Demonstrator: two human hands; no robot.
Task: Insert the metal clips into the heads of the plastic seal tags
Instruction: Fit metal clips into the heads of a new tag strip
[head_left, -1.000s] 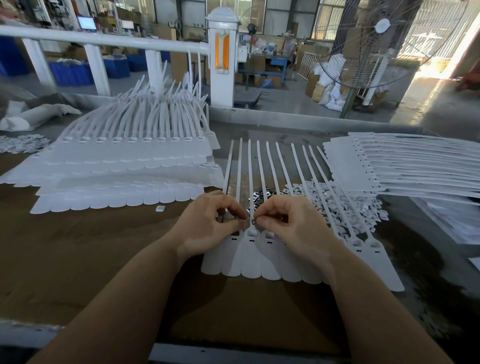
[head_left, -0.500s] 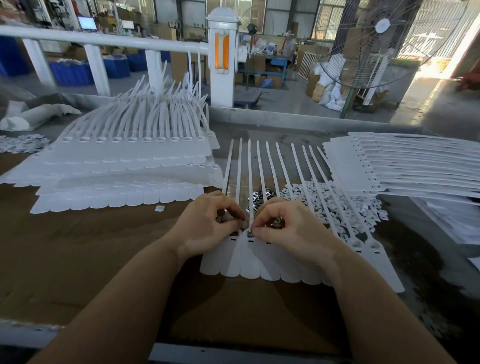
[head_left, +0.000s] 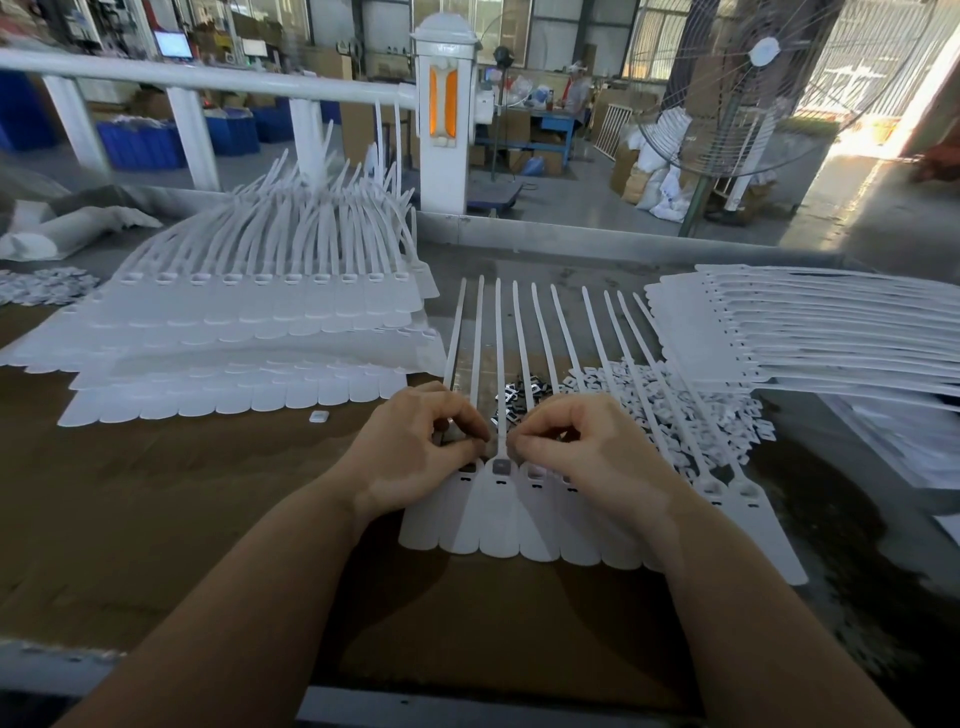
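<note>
A joined strip of white plastic seal tags (head_left: 498, 525) lies flat on the brown table, tails pointing away from me. My left hand (head_left: 415, 452) rests over the strip's left heads, fingers curled, pinching small metal clips (head_left: 451, 434). My right hand (head_left: 587, 457) is curled beside it, its thumb and forefinger pinched just right of a tag head (head_left: 501, 466) that shows a grey clip inside. Whether the right fingers hold a clip is hidden. Loose metal clips (head_left: 511, 402) lie in a small heap just beyond my hands, under the tails.
A tall stack of tag strips (head_left: 249, 332) fills the left of the table; another stack (head_left: 810, 332) lies at the right. White plastic caps (head_left: 696, 410) are heaped right of the clips, and one cap (head_left: 318, 416) lies alone. A white railing (head_left: 208, 83) runs behind.
Both hands have shifted slightly. The right hand's pinch has drawn back from the third tag head, which now shows a grey clip seated in it.
</note>
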